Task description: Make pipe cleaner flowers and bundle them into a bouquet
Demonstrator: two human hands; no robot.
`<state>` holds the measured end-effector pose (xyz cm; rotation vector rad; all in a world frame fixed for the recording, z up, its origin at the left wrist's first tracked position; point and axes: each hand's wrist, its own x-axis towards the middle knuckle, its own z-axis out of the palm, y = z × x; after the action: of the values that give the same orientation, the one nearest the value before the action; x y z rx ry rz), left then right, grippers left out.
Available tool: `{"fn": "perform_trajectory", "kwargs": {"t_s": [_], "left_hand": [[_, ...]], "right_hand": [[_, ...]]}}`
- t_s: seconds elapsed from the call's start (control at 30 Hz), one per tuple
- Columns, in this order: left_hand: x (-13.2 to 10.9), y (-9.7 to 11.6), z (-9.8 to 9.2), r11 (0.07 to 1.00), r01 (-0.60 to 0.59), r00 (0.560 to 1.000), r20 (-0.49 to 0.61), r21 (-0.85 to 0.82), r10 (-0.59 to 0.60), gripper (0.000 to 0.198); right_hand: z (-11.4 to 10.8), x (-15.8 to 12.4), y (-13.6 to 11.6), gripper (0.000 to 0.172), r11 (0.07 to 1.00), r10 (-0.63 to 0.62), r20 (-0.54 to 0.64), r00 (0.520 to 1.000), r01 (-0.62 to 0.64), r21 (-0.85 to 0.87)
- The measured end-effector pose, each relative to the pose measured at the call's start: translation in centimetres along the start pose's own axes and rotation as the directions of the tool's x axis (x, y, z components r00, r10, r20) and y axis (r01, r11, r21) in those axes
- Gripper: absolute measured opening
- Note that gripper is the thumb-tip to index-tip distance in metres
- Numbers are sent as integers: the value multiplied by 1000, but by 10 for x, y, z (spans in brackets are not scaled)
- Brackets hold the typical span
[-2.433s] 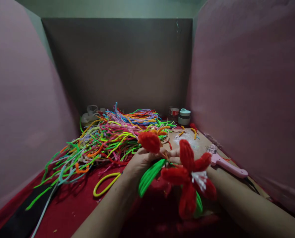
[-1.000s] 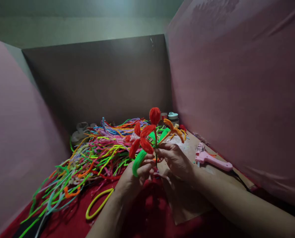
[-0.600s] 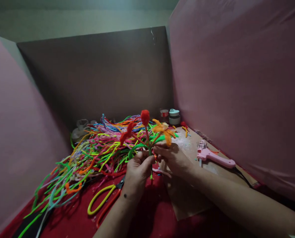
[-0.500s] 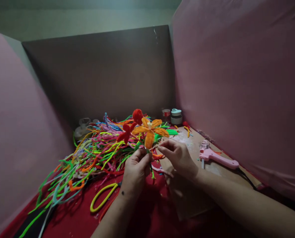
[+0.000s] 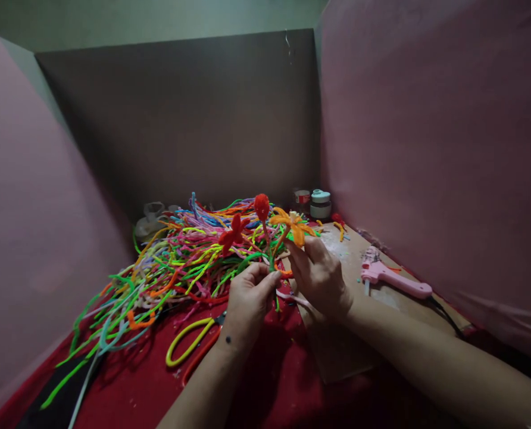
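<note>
Pinched between the thumb and fingers of my left hand (image 5: 250, 301) is the green base of a small bunch of pipe-cleaner flowers. Three blooms fan out above it: a red flower (image 5: 233, 236) at the left, a round red bud (image 5: 262, 207) in the middle and an orange flower (image 5: 299, 231) at the right. My right hand (image 5: 319, 280) is closed around the orange flower's stem, just under its petals; the fingertips are partly hidden behind the bloom. Green leaf pieces (image 5: 250, 260) stick out beside the stems.
A big heap of colourful pipe cleaners (image 5: 185, 250) spreads across the red cloth (image 5: 131, 381). Scissors (image 5: 189, 342) with yellow and red handles lie by my left wrist. A pink glue gun (image 5: 394, 279) rests on a board (image 5: 343, 351) at the right. Jars (image 5: 320, 204) stand behind.
The orange flower has swung right and tilted away from the red bud. My right hand has moved up to its stem. My left hand still grips the base.
</note>
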<state>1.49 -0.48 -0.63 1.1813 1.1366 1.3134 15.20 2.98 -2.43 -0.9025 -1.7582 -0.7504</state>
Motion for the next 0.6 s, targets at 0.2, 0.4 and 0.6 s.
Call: {"fn": "perform_trajectory", "kwargs": {"t_s": [0.2,0.4,0.6], "left_hand": [[-3,-1,6,998,-49,998,-39,39,51,25],[0,-5,5,987,-99,990,-91,129,111,21],[7,-11,2,978,-109,983,-124,178,133,19]], "right_hand": [[2,5,3,13,996,24,-72,997,-30,-83],[4,7,2,20,998,38,59,998,-35,-53],[6,-2,2,22,979,127,129,983,-145,143]]}}
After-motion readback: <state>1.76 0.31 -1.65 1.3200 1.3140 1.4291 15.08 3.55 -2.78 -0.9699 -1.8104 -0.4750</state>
